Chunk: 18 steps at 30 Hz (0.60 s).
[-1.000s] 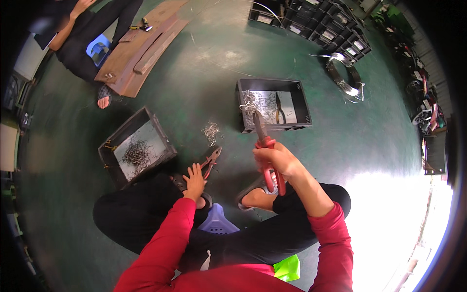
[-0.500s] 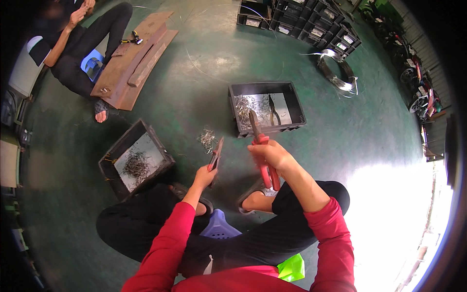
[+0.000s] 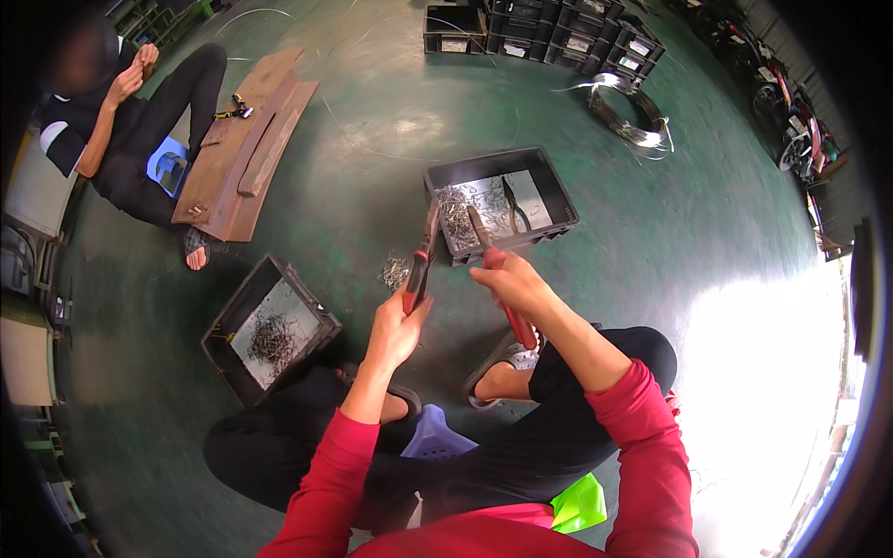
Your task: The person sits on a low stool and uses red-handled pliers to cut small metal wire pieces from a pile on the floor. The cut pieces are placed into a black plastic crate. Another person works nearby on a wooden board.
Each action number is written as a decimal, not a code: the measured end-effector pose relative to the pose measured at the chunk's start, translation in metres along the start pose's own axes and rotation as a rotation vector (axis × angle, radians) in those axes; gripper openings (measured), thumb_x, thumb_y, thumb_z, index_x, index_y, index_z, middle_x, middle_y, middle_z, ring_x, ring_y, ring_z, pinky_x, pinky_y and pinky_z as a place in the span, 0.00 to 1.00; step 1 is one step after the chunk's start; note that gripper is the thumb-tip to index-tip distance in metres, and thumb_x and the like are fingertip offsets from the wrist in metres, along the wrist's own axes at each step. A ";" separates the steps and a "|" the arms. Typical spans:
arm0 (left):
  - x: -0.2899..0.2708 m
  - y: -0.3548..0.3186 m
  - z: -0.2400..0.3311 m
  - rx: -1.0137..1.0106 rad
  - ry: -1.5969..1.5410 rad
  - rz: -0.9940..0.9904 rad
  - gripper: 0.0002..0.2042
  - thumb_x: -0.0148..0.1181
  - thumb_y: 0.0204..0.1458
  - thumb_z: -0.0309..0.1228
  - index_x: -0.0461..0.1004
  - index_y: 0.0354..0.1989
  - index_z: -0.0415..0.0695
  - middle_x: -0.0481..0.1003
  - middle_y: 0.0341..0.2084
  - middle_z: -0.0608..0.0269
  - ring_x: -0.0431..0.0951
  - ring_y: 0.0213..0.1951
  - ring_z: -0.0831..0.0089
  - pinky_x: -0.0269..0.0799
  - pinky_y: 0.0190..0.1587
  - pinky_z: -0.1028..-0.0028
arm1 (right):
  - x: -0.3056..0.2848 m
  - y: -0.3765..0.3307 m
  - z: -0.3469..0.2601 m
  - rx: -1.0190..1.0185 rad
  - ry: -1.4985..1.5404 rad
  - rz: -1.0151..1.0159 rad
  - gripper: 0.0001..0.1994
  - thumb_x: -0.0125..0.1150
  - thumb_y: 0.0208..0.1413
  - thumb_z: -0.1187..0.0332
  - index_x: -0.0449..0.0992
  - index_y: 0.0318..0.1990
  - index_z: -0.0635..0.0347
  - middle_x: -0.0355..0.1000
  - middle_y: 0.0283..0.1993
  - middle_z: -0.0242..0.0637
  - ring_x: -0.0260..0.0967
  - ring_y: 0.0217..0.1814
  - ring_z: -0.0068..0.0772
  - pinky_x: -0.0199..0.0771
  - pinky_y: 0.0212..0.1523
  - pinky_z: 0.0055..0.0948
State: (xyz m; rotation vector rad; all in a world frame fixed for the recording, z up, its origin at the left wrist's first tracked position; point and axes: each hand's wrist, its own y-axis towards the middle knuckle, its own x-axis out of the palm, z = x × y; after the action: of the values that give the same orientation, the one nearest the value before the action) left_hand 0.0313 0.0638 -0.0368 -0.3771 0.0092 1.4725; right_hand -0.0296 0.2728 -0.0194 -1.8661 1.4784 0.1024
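Observation:
Closed around red-handled pliers [image 3: 421, 270], my left hand [image 3: 394, 333] points their jaws up at the near left corner of a dark crate [image 3: 565, 226]. My right hand [image 3: 514, 285] grips a second pair of red-handled pliers [image 3: 521, 327], jaws over the crate's near side. Whether either jaw pinches a piece is too small to tell. Inside that crate lie a heap of small bent wire pieces [image 3: 456, 214] and dark-handled pliers [image 3: 514, 205]. More bent pieces make a small pile [image 3: 393, 272] on the floor, left of my left pliers.
Another dark crate [image 3: 321, 327] with a wire heap [image 3: 272, 340] stands at left. Beyond it, a person [image 3: 121, 139] sits beside a brown wooden bench [image 3: 233, 177]. Stacked black crates [image 3: 549, 37] and a wire coil [image 3: 628, 116] are at the back. My purple stool [image 3: 433, 437] shows below.
My left hand has moved up and right, bringing its pliers beside the right pair. The right pliers' jaws have shifted slightly left. The whole view has shifted a little.

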 end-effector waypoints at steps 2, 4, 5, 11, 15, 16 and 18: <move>0.000 -0.002 0.003 0.013 -0.013 -0.008 0.19 0.56 0.56 0.28 0.68 0.57 0.42 0.64 0.19 0.68 0.60 0.24 0.80 0.62 0.28 0.76 | 0.001 0.001 0.000 -0.003 -0.007 0.023 0.17 0.61 0.55 0.57 0.69 0.27 0.65 0.65 0.20 0.33 0.64 0.20 0.26 0.64 0.22 0.30; 0.000 -0.002 0.005 -0.015 -0.013 -0.021 0.22 0.56 0.56 0.27 0.66 0.61 0.44 0.64 0.20 0.66 0.61 0.24 0.79 0.63 0.28 0.75 | 0.001 0.001 0.000 -0.003 -0.017 0.038 0.18 0.61 0.55 0.57 0.69 0.27 0.65 0.66 0.20 0.34 0.64 0.20 0.27 0.65 0.22 0.31; 0.000 -0.002 0.005 0.056 0.007 -0.009 0.22 0.56 0.56 0.27 0.66 0.61 0.44 0.65 0.20 0.65 0.62 0.25 0.79 0.64 0.29 0.75 | 0.000 0.001 -0.001 -0.005 -0.016 0.047 0.18 0.61 0.55 0.57 0.70 0.27 0.66 0.66 0.20 0.34 0.65 0.20 0.27 0.65 0.22 0.31; 0.003 -0.005 0.004 0.156 0.059 0.044 0.24 0.56 0.55 0.23 0.64 0.62 0.45 0.73 0.32 0.56 0.72 0.32 0.73 0.69 0.40 0.74 | 0.000 0.001 0.000 -0.017 -0.042 0.080 0.19 0.61 0.54 0.56 0.71 0.30 0.68 0.67 0.20 0.35 0.67 0.20 0.29 0.66 0.23 0.32; 0.005 -0.006 0.006 0.183 0.041 0.041 0.25 0.56 0.55 0.22 0.63 0.63 0.44 0.73 0.41 0.51 0.75 0.39 0.63 0.69 0.46 0.70 | 0.001 0.001 -0.003 -0.003 -0.107 0.105 0.21 0.62 0.54 0.55 0.72 0.34 0.70 0.70 0.23 0.39 0.69 0.24 0.31 0.68 0.26 0.33; 0.005 -0.008 0.007 0.152 0.037 0.036 0.25 0.56 0.55 0.22 0.63 0.63 0.44 0.72 0.43 0.50 0.75 0.40 0.61 0.69 0.47 0.70 | 0.001 -0.001 -0.005 -0.008 -0.131 0.133 0.22 0.62 0.53 0.54 0.72 0.36 0.71 0.72 0.26 0.42 0.71 0.27 0.35 0.70 0.28 0.34; 0.002 -0.011 0.011 0.162 0.059 0.029 0.25 0.56 0.55 0.23 0.62 0.63 0.43 0.72 0.42 0.49 0.75 0.41 0.60 0.69 0.47 0.69 | 0.000 -0.007 -0.010 -0.024 -0.173 0.186 0.24 0.62 0.53 0.53 0.71 0.40 0.72 0.74 0.31 0.48 0.74 0.34 0.42 0.72 0.36 0.37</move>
State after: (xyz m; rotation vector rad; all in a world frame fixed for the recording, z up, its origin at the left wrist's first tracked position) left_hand 0.0401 0.0684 -0.0242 -0.2893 0.1813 1.4769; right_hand -0.0268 0.2672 -0.0091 -1.6885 1.5317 0.3627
